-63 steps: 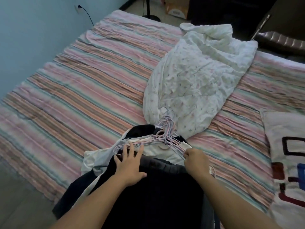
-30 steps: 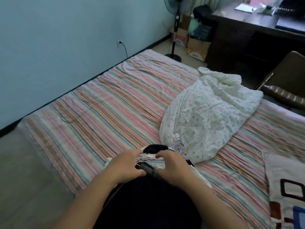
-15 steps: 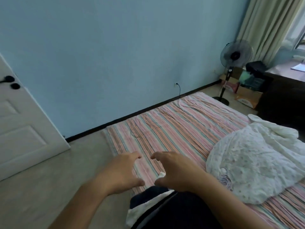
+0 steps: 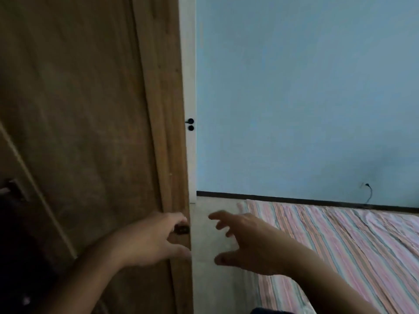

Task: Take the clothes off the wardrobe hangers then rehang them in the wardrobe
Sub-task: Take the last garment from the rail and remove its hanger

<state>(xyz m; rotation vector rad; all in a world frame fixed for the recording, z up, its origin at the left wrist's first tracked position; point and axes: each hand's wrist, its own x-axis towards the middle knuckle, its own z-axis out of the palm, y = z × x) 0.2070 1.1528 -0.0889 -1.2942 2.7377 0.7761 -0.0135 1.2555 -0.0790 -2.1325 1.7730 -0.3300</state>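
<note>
Both hands are up in front of the body, and neither carries any garment or hanger. Left hand (image 4: 156, 240) reaches the near edge of the wooden wardrobe door (image 4: 90, 123), fingers curved around that edge beside a small dark fitting (image 4: 182, 229); whether they actually grip or only touch the wood is blurred. My guess is that it is placed there to swing the door. Right hand (image 4: 247, 243) hangs in the air just beside it, fingers spread wide and loosely bent, holding nothing, probably ready to help.

Of the clothes, only a sliver of dark fabric (image 4: 267, 311) shows at the bottom edge, lying next to the striped bedsheet (image 4: 340, 241); no hangers are visible. So I judge the rehanging is not yet done.

To the left, past the door, the wardrobe's inside (image 4: 20, 245) is too dark to read.

Counted: two hands, one wardrobe door, one bed. Farther back stand one white room door (image 4: 188, 64) with two black knobs (image 4: 190, 124), then the blue wall (image 4: 306, 87) with one socket and cable (image 4: 367, 189).
</note>
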